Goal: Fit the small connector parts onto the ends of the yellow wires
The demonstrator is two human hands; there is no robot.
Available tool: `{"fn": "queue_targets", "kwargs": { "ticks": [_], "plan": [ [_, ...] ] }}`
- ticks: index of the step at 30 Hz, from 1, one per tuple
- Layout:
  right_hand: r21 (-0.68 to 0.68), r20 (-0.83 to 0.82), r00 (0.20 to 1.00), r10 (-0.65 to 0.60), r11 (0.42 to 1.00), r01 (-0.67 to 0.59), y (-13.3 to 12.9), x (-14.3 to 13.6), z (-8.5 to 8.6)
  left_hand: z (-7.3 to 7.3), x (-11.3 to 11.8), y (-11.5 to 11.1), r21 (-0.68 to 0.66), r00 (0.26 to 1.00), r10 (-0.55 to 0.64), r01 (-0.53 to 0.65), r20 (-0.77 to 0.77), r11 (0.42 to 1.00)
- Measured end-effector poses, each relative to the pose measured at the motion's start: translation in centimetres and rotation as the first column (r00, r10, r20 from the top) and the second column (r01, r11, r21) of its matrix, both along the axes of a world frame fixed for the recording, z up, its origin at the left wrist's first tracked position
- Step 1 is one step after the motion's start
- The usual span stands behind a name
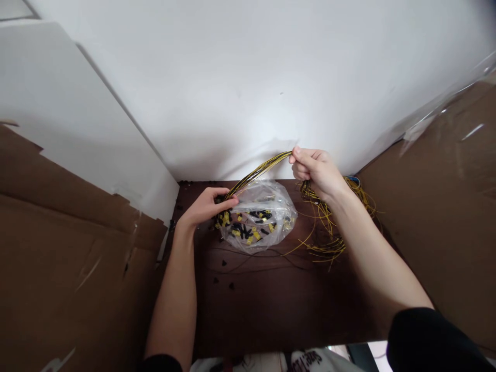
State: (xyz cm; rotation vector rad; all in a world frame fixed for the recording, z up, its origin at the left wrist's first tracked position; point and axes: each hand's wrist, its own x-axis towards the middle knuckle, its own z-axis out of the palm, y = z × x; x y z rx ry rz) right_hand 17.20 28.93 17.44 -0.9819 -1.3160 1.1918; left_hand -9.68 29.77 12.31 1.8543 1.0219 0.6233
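A bundle of thin yellow and black wires (260, 169) stretches between my two hands, above the dark table. My left hand (209, 205) grips its lower left end, where a cluster of yellow and black connectors (223, 219) hangs below my fingers. Higher up and to the right, my right hand (313, 168) pinches the other end between thumb and fingers. Under the bundle lies a clear plastic bag (284, 235) with several small black and yellow pieces in it. More loose yellow and black wires (325, 248) lie under my right wrist.
Brown cardboard walls flank the dark brown table (279, 305) on the left (70, 258) and right (437, 206). Behind it rises a white wall (248, 88). Several small black bits (231, 285) lie near the bag. A long thin wire (251, 256) crosses the tabletop.
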Motion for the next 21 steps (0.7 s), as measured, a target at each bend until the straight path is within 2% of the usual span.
{"fn": "queue_targets", "kwargs": {
  "ticks": [3,6,9,12,14,17,21],
  "plan": [
    [-0.010,0.060,0.997,0.044,0.999,-0.044,-0.5,0.6,0.3,0.1,-0.5,-0.1,-0.020,0.999,0.021,-0.020,0.037,1.000],
    [-0.057,0.155,0.981,0.117,0.992,-0.109,-1.1,1.7,0.9,0.4,-1.1,-0.3,-0.050,0.951,0.050,-0.037,0.304,0.998],
    [-0.140,0.217,0.942,0.254,0.964,-0.227,-1.7,3.3,1.5,0.6,-1.3,-0.6,-0.095,0.810,0.100,-0.055,0.578,0.994],
    [-0.259,0.229,0.879,0.419,0.896,-0.360,-2.1,5.3,2.0,0.8,-1.3,-0.6,-0.137,0.680,0.161,-0.089,0.716,0.987],
    [-0.310,0.218,0.855,0.471,0.864,-0.397,-2.5,6.9,2.3,0.9,-1.3,-0.5,-0.175,0.589,0.208,-0.112,0.781,0.978],
    [-0.348,0.198,0.875,0.441,0.867,-0.358,-3.2,9.7,2.8,1.2,-1.6,-0.4,-0.269,0.450,0.298,-0.128,0.842,0.954],
    [-0.369,0.139,0.937,0.320,0.895,-0.251,-4.3,13.7,3.0,1.4,-2.3,-0.1,-0.366,0.258,0.386,-0.125,0.886,0.922]
  ]
}}
